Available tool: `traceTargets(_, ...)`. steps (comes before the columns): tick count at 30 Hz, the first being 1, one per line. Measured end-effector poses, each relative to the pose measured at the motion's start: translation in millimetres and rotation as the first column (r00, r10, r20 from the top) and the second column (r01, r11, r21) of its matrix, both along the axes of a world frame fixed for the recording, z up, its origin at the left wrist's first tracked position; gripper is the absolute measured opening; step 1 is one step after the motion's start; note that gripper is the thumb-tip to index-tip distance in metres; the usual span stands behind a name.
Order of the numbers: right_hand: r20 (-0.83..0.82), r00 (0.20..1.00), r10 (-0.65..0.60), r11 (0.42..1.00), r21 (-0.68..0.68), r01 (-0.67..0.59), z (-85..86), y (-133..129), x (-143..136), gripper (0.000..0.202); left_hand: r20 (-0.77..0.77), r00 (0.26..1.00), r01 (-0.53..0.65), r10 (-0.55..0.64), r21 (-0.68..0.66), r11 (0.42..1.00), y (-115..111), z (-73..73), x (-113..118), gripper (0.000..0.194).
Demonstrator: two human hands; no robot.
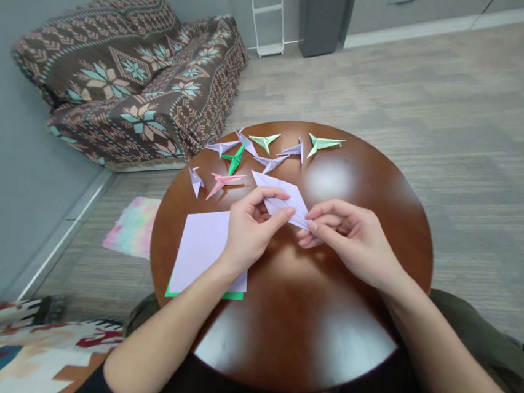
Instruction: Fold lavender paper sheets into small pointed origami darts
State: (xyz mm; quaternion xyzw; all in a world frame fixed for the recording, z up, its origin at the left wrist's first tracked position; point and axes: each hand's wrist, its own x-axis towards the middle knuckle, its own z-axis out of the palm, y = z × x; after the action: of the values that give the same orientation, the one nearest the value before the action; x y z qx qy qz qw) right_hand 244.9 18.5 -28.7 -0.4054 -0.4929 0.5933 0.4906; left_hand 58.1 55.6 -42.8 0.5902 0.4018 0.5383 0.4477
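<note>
Between my two hands is a sheet of lavender origami paper, folded into a long diamond-like shape with crease lines. My left hand pinches its left part between thumb and fingers. At its lower right corner, my right hand grips the tip between thumb and index finger. The folded paper is held just above the round brown table. Below my left forearm lies a stack of square paper, lavender on top with green showing at the lower edge.
Several folded paper cranes stand toward the table's far left, among them a green crane, a pink crane and a pale green crane. Beyond is a sofa under a patterned cover. A pastel rug lies on the floor.
</note>
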Motion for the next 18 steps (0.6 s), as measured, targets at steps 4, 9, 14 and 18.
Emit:
traceTargets(4,0.01,1.0,0.0,1.0,0.017,0.0,1.1,-0.3,-0.1,0.022,0.001,1.0,-0.004,0.004,-0.011,1.0,0.6,0.9,-1.0,0.025)
traceTargets(9,0.057,0.996,-0.075,0.996,0.06,0.072,-0.1,-0.5,-1.4,0.025,0.02,1.0,0.004,-0.004,-0.024,1.0,0.1,2.9,0.1,0.028)
traceTargets(14,0.098,0.981,-0.169,0.98,0.119,0.157,-0.6,-1.0,-1.9,0.016,0.074,0.997,0.0,0.004,-0.047,0.999,0.9,3.1,0.5,0.031)
traceTargets(18,0.12,0.97,-0.211,0.972,0.135,0.195,-0.1,-1.4,-1.7,0.015,0.078,0.997,-0.01,0.015,-0.061,0.998,1.4,2.9,0.2,0.03)
